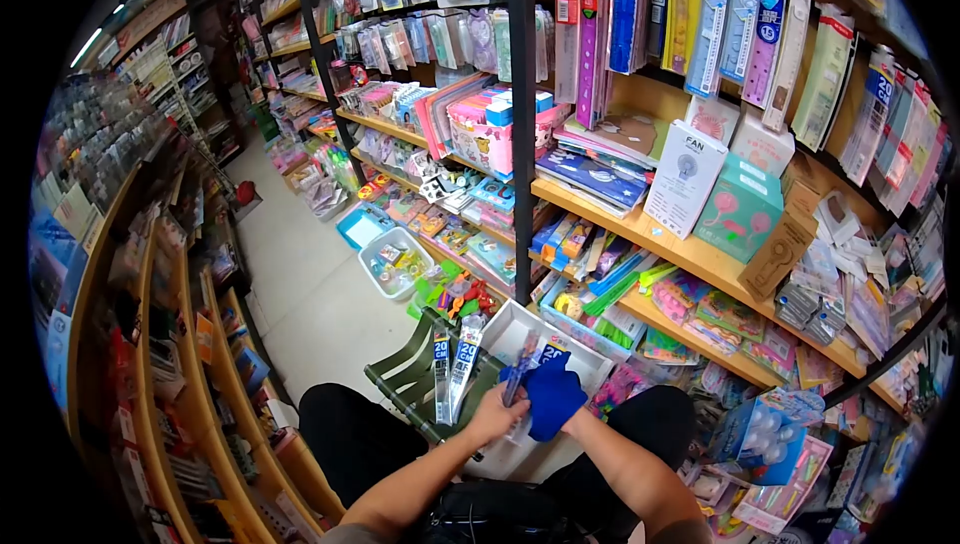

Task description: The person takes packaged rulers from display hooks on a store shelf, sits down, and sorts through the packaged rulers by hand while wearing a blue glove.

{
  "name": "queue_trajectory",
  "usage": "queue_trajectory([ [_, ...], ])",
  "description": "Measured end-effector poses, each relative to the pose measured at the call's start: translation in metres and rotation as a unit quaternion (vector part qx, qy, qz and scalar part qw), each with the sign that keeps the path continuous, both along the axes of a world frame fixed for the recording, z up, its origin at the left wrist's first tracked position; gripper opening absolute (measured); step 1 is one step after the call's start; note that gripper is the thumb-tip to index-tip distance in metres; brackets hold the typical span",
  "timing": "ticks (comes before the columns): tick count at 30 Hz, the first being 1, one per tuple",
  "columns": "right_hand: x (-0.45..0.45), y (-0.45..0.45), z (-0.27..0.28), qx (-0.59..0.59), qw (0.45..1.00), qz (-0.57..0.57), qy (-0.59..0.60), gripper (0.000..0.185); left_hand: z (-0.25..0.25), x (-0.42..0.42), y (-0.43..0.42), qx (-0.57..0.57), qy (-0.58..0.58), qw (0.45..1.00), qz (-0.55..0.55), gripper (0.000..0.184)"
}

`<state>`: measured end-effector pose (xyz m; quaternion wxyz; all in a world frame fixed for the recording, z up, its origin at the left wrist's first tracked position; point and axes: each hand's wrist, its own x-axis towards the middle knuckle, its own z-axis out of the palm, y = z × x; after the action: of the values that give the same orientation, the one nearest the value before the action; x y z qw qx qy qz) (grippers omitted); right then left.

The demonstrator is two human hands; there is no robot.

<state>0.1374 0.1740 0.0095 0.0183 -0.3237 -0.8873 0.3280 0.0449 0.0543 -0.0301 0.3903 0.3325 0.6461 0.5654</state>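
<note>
My left hand [497, 416] is closed around a narrow clear ruler pack [518, 376], held upright above my lap. Beside it, blue cloth [553, 396] covers my right hand [571, 422], hiding most of its fingers; the cloth bunches against a pack marked "20". Whether it is a loose rag or a glove I cannot tell. Two more ruler packs [463, 359] marked "20 CM" lie on a dark green folding stool [395, 369] left of my hands. Behind my hands stands a white bin [590, 369].
Shelves [690, 254] on the right carry a boxed fan [687, 176], a green box [740, 206] and hanging ruler packs. A white tub [395, 264] of small items stands on the aisle floor [290, 244]. Bookshelves [155, 344] line the left; blue packaging [760, 439] sits at right.
</note>
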Motion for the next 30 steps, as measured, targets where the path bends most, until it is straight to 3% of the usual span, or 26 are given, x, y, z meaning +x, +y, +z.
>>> queue_trajectory([
  [2, -0.003, 0.007, -0.018, -0.079, 0.988, -0.123, 0.04, 0.028, -0.004, 0.008, -0.001, -0.058, -0.066, 0.996, 0.003, 0.014],
  [3, -0.005, 0.012, -0.027, -0.327, 0.888, -0.206, 0.248, 0.027, -0.001, 0.008, -0.004, -0.056, -0.064, 0.996, -0.026, 0.015],
  [4, 0.004, 0.03, -0.031, 0.039, 0.988, -0.133, 0.061, 0.022, 0.002, 0.005, -0.009, -0.053, -0.061, 0.995, -0.054, 0.016],
  [5, 0.002, 0.047, -0.052, -0.161, 0.942, -0.253, 0.149, 0.027, 0.004, 0.002, -0.013, -0.051, -0.058, 0.994, -0.082, 0.016],
  [6, 0.002, 0.054, -0.054, -0.269, 0.889, -0.283, 0.24, 0.032, 0.004, 0.0, -0.017, -0.045, -0.061, 0.993, -0.087, 0.017],
  [7, 0.002, 0.06, -0.055, -0.366, 0.813, -0.314, 0.325, 0.036, 0.004, -0.003, -0.021, -0.039, -0.062, 0.993, -0.092, 0.018],
  [8, 0.0, 0.071, -0.064, -0.359, 0.813, -0.298, 0.348, 0.035, 0.005, -0.006, -0.024, -0.032, -0.064, 0.993, -0.097, 0.018],
  [9, 0.002, 0.081, -0.078, -0.28, 0.865, -0.248, 0.333, 0.035, -0.003, -0.008, -0.028, -0.005, -0.036, 0.995, -0.094, 0.02],
  [11, 0.002, 0.1, -0.112, -0.039, 0.952, -0.121, 0.277, 0.035, -0.001, -0.008, -0.03, -0.034, -0.089, 0.994, -0.045, 0.016],
  [13, -0.013, 0.1, -0.155, -0.074, 0.934, -0.062, 0.344, 0.035, 0.002, -0.008, -0.031, -0.042, -0.108, 0.993, 0.007, 0.015],
  [15, -0.001, 0.067, -0.083, 0.167, 0.973, 0.016, 0.156, 0.036, 0.006, -0.006, -0.022, -0.028, -0.095, 0.993, 0.061, 0.017],
  [16, -0.001, 0.049, -0.062, 0.204, 0.97, 0.048, 0.121, 0.036, 0.007, -0.003, -0.019, -0.021, -0.089, 0.992, 0.088, 0.017],
  [17, -0.001, 0.03, -0.053, 0.18, 0.976, 0.07, 0.104, 0.036, 0.001, -0.001, -0.012, 0.039, -0.044, 0.995, 0.082, 0.017],
  [20, 0.004, 0.0, -0.031, 0.064, 0.992, 0.095, 0.055, 0.037, -0.001, 0.004, -0.008, -0.022, 0.008, 0.999, 0.045, 0.017],
  [23, 0.01, 0.003, -0.018, -0.126, 0.991, 0.021, 0.049, 0.038, 0.003, 0.004, -0.006, 0.0, -0.046, 0.992, 0.117, 0.018],
  [25, 0.01, 0.0, -0.018, -0.291, 0.951, -0.048, 0.092, 0.039, 0.014, -0.002, -0.005, -0.014, -0.101, 0.982, 0.161, 0.02],
  [27, 0.008, -0.009, -0.017, -0.405, 0.901, -0.094, 0.127, 0.039, 0.008, -0.012, 0.003, -0.03, -0.062, 0.986, 0.152, 0.026],
  [28, 0.007, -0.012, -0.015, -0.397, 0.906, -0.079, 0.122, 0.04, 0.005, -0.011, 0.009, -0.009, -0.047, 0.987, 0.155, 0.028],
  [29, 0.006, -0.02, -0.01, -0.352, 0.93, -0.045, 0.1, 0.04, 0.017, -0.007, 0.011, -0.015, -0.113, 0.987, 0.117, 0.032],
  [30, 0.0, -0.018, -0.023, -0.099, 0.991, 0.089, 0.002, 0.037, 0.016, -0.005, 0.015, -0.035, -0.128, 0.984, 0.118, 0.029],
])
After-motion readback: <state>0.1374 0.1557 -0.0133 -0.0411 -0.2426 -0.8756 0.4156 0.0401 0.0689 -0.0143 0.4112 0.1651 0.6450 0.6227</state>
